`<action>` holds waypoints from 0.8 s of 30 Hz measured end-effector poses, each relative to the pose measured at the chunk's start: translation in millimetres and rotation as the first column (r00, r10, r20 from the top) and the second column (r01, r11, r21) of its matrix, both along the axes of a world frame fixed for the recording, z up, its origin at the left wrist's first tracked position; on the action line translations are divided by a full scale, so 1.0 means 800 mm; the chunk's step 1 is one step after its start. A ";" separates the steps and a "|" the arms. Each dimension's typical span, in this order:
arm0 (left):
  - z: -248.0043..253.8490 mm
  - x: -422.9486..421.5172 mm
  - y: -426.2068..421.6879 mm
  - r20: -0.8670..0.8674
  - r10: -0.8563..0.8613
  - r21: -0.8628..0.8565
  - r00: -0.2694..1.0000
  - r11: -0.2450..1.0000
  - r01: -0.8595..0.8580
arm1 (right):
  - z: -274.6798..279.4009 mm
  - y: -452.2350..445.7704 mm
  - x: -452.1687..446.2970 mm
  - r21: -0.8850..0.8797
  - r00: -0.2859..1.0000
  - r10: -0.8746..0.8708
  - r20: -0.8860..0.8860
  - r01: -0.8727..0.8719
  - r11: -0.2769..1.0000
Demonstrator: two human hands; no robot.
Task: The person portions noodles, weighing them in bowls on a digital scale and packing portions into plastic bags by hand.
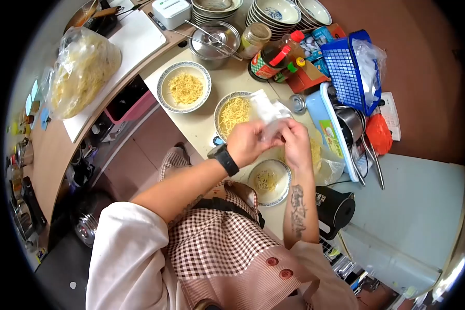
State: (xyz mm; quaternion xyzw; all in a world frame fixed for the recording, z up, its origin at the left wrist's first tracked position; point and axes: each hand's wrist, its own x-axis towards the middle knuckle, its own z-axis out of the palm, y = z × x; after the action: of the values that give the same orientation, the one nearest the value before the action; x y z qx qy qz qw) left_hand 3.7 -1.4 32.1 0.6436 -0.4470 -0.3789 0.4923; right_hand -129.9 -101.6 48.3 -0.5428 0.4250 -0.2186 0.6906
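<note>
My left hand (246, 143), with a black watch on its wrist, pinches a piece of thin clear plastic (272, 129) from the left. On its other side my right hand (295, 140) has its fingers closed on the same plastic. Whether it is a bag or a glove I cannot make out. Just beyond lies a white plastic packet (268, 106), partly over a bowl of yellow noodles (234, 114). A second noodle bowl (186, 89) stands farther left. Below my hands is a bowl with a few noodle scraps (266, 181). Noodles in a clear bag (316, 155) are partly hidden behind my right arm.
At the back stand a lidded pot (214, 41), stacked bowls (274, 15), a jar (254, 40) and sauce bottles (269, 61). To the right are a blue basket (346, 67), a tub of utensils (330, 129) and a black kettle (336, 209). A large noodle bag (85, 72) sits left.
</note>
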 end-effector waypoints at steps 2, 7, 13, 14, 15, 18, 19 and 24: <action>-0.024 0.006 0.010 0.104 -0.052 -0.155 0.993 0.986 0.068 | -0.008 0.015 0.007 -0.017 0.967 -0.234 0.102 0.237 0.971; -0.065 0.062 0.082 0.399 -0.253 -0.188 0.881 0.918 0.349 | -0.003 0.008 -0.009 -0.081 0.888 -0.343 0.307 0.384 0.920; -0.010 0.110 0.116 0.251 -0.013 -0.133 0.968 0.990 0.048 | 0.020 0.028 0.018 -0.350 0.982 -0.174 -0.081 0.135 0.927; 0.010 0.102 0.098 0.278 0.070 -0.255 0.958 0.967 0.003 | 0.023 0.032 0.030 -0.369 0.983 -0.107 -0.152 0.044 0.929; 0.024 0.091 0.080 0.322 0.103 -0.357 0.941 0.934 0.020 | 0.022 0.038 0.045 -0.423 0.979 -0.097 -0.181 0.011 0.906; 0.026 0.069 0.050 0.368 0.109 -0.365 0.923 0.930 0.036 | 0.026 0.044 0.058 -0.299 0.984 0.011 -0.177 -0.065 0.952; 0.014 0.071 0.049 0.341 0.077 -0.327 0.937 0.944 0.041 | 0.028 0.041 0.058 -0.319 0.966 0.053 -0.255 -0.136 0.938; -0.010 0.115 0.071 -0.033 0.148 -0.102 0.988 0.983 -0.150 | 0.029 0.034 0.048 -0.497 0.719 0.100 -0.687 -0.566 0.658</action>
State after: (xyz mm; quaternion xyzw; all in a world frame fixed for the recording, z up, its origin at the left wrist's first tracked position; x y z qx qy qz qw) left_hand 95.5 55.1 24.4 0.6439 -0.4106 -0.3251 0.5578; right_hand -91.3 -74.2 71.7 -0.8675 0.3972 -0.0329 0.2977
